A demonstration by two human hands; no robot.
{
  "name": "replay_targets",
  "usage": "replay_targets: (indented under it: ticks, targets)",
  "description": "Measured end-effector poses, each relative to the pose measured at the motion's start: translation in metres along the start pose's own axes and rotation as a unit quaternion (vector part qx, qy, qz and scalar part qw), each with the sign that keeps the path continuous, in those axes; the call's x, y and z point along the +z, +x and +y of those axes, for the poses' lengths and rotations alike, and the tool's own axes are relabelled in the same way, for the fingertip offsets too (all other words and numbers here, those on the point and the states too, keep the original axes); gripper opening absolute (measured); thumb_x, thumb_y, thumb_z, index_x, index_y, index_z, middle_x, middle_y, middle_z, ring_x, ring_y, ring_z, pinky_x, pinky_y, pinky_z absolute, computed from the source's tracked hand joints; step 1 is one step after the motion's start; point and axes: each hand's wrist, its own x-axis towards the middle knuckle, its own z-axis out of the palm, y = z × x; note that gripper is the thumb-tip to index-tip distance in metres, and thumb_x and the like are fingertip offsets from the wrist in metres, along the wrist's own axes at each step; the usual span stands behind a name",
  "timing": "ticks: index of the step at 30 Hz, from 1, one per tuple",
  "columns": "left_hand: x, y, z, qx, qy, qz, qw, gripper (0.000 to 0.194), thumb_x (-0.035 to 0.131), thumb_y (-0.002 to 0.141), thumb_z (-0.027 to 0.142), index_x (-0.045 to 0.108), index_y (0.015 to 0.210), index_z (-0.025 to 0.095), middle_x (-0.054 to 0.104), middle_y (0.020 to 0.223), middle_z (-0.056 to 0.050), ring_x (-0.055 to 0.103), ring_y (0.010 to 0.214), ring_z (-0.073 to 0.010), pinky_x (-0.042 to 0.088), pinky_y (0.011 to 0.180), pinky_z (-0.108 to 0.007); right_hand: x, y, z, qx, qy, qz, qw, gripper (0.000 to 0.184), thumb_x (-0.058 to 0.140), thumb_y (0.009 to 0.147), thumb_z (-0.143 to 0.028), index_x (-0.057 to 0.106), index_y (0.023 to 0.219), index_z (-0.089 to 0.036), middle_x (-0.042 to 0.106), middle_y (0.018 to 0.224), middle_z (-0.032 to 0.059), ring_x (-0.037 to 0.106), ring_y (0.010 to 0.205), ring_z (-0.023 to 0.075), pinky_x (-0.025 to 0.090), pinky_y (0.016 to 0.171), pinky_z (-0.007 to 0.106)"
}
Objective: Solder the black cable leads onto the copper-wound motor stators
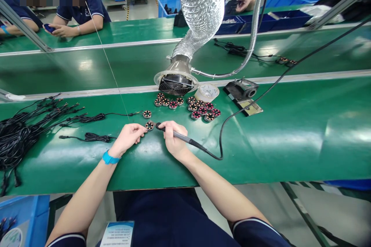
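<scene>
My right hand grips the grey handle of a soldering iron, whose tip points left at a small round motor stator. On the stator's other side is my left hand, fingers closed, with the thumb and index fingertip at its edge. A black cable with a bundled middle runs in under the left hand, so its end seems to be pinched there, though the fingers hide it. Just behind lies another stator, joined to a second black cable.
Several stators stand grouped beyond my right hand, by a tape roll and a soldering iron stand. A fume extractor hood hangs above. Black cables heap at left. The iron's cord loops rightward. Co-workers sit opposite.
</scene>
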Motion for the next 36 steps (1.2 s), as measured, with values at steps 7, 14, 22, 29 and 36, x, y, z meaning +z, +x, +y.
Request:
replay_targets:
  ticks: [7,14,22,29,36]
  targets:
    - [0.000,0.001,0.000,0.003,-0.011,0.002,1.000,0.027,0.068,0.073,0.040,0.068,0.078,0.013,0.059,0.065,0.000,0.046,0.046,-0.0065,0.035,0.041,-0.019,0.009,0.005,0.005,-0.010,-0.029,-0.082,0.996,0.022,0.050,0.097,-0.022,0.065,0.112,-0.023,0.065,0.094,0.0047,0.067,0.080,0.0155,0.055,0.078,0.028]
    - [-0.001,0.003,-0.005,0.020,-0.010,0.000,1.000,0.031,0.067,0.075,0.044,0.066,0.079,0.013,0.058,0.065,0.001,0.047,0.046,-0.0070,0.035,0.043,-0.019,0.016,0.005,0.017,-0.009,-0.027,-0.211,0.977,0.076,0.055,0.069,-0.002,0.043,0.140,-0.025,0.053,0.128,0.0108,0.064,0.105,0.0217,0.055,0.094,0.035]
    - [-0.002,0.003,-0.006,0.033,-0.014,-0.003,0.999,0.031,0.067,0.076,0.045,0.064,0.079,0.014,0.056,0.061,0.002,0.045,0.046,-0.0081,0.034,0.044,-0.020,0.024,0.002,0.031,-0.020,0.011,-0.225,0.974,0.063,0.058,0.080,-0.005,0.045,0.139,-0.024,0.052,0.127,0.0104,0.064,0.103,0.0169,0.055,0.093,0.031]
    - [-0.003,-0.011,0.007,0.149,-0.004,0.036,0.988,0.030,0.067,0.083,0.046,0.069,0.083,0.016,0.057,0.067,0.000,0.048,0.053,-0.0099,0.040,0.052,-0.024,0.019,0.002,0.027,-0.089,-0.036,-0.124,0.988,0.053,0.058,0.089,-0.011,0.048,0.137,-0.030,0.053,0.123,0.0092,0.064,0.110,0.0201,0.055,0.096,0.035]
    - [-0.001,-0.020,0.009,0.273,0.085,0.061,0.956,0.020,0.066,0.088,0.036,0.077,0.087,0.020,0.066,0.084,-0.007,0.059,0.074,-0.0169,0.047,0.067,-0.029,0.017,0.000,0.025,-0.169,-0.043,-0.044,0.984,0.056,0.057,0.092,-0.008,0.044,0.139,-0.035,0.054,0.122,0.0088,0.064,0.114,0.0209,0.057,0.097,0.037]
